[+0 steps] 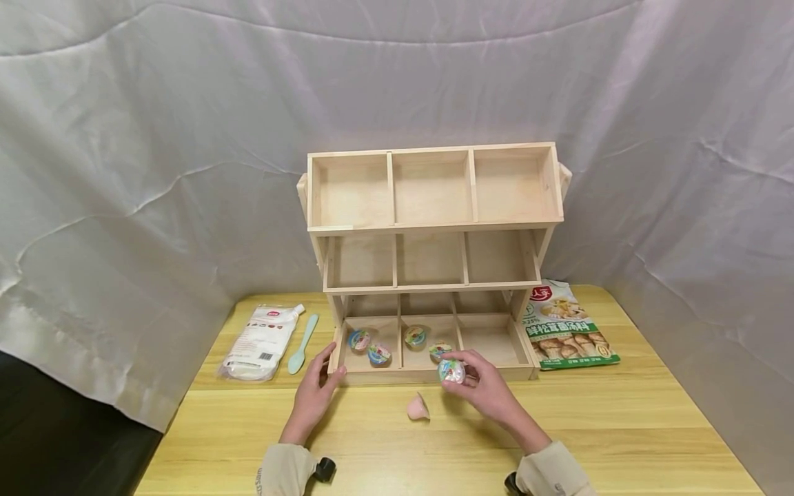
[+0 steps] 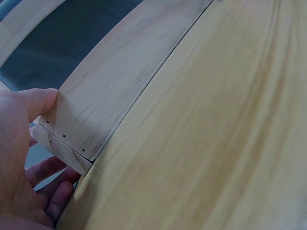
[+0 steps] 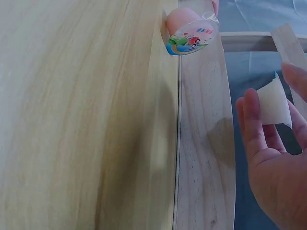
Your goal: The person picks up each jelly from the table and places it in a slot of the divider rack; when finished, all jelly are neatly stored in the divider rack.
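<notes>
My left hand (image 1: pixel 314 397) grips the front left corner of a three-tier wooden rack (image 1: pixel 434 226); the left wrist view has the thumb on the front board and the other fingers curled round the end. In my right hand (image 1: pixel 486 393) a small jelly cup (image 3: pixel 274 103) with a printed foil lid is pinched, just above the bottom tier's front edge. A pink jelly cup (image 1: pixel 418 408) lies tipped on the table before the rack. Two jelly cups (image 1: pixel 379 355) are in the bottom left compartment. The bottom middle one holds two more, a yellowish cup (image 1: pixel 415 336) and another cup (image 1: pixel 440 350).
Left of the rack lie a white pouch (image 1: pixel 257 341) in clear wrap and a pale green spoon (image 1: pixel 303 344). A green and white seasoning bag (image 1: pixel 567 327) lies to its right, partly behind it. Grey curtains (image 1: pixel 397 83) surround the wooden table (image 1: pixel 645 420).
</notes>
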Demonstrator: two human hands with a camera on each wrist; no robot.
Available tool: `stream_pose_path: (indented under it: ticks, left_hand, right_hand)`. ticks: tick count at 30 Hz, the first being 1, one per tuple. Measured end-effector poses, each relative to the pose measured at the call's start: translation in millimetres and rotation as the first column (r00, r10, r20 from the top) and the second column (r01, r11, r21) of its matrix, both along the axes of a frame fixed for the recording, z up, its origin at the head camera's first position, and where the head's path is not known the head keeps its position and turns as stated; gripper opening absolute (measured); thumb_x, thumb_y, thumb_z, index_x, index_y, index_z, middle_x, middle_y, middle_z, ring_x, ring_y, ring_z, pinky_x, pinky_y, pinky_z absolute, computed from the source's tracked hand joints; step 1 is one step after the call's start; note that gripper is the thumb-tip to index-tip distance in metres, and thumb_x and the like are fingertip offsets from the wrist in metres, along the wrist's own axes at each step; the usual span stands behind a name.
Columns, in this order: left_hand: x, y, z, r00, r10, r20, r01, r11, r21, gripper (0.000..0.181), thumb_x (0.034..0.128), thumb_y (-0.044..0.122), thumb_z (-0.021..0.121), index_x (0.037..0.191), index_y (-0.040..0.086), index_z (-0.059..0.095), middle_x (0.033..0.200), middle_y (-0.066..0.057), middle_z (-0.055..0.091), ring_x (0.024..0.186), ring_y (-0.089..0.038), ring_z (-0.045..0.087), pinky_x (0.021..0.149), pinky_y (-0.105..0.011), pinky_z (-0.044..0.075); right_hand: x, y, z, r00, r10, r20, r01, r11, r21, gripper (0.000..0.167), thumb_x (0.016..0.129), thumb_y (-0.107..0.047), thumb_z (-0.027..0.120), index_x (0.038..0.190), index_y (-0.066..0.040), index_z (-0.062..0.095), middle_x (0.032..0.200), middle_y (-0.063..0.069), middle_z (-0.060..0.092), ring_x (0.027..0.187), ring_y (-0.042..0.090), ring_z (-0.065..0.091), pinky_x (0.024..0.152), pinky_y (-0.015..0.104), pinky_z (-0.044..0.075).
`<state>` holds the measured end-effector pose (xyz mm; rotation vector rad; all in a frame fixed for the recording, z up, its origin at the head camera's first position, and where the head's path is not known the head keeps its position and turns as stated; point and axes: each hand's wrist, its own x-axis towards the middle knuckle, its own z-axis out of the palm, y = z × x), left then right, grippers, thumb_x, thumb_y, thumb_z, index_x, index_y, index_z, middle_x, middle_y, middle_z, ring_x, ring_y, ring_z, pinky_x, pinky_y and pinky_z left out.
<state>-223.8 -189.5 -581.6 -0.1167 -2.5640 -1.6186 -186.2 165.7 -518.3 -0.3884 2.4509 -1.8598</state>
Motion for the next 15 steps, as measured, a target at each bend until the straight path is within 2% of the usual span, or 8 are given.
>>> stream_pose_path:
  ticks: [8, 15]
  left_hand:
    - [0.7, -0.3, 0.0, 1.000, 0.004, 0.000, -0.004, 1.000, 0.007, 0.061, 0.1030, 0.037, 0.065, 0.158, 0.023, 0.043, 0.156, -0.016, 0.048, 0.136, -0.035, 0.055, 0.109, -0.051, 0.046]
    - [1.4, -0.6, 2.5, 1.000, -0.008, 0.007, 0.008, 1.000, 0.023, 0.061, 0.1033, 0.037, 0.064, 0.158, 0.023, 0.043, 0.157, -0.016, 0.048, 0.136, -0.033, 0.055, 0.110, -0.051, 0.046]
  right_hand:
    - [-1.7, 0.3, -3.4, 1.000, -0.003, 0.023, 0.004, 1.000, -0.007, 0.054, 0.086, -0.001, 0.081, 0.136, -0.004, 0.063, 0.136, 0.022, 0.056, 0.114, 0.030, 0.067, 0.095, 0.025, 0.057]
    - [-3.6, 0.5, -3.9, 0.998, -0.048, 0.033, 0.047, 0.999, 0.006, 0.054, 0.085, 0.000, 0.082, 0.135, -0.005, 0.064, 0.135, 0.021, 0.057, 0.112, 0.029, 0.068, 0.092, 0.024, 0.058]
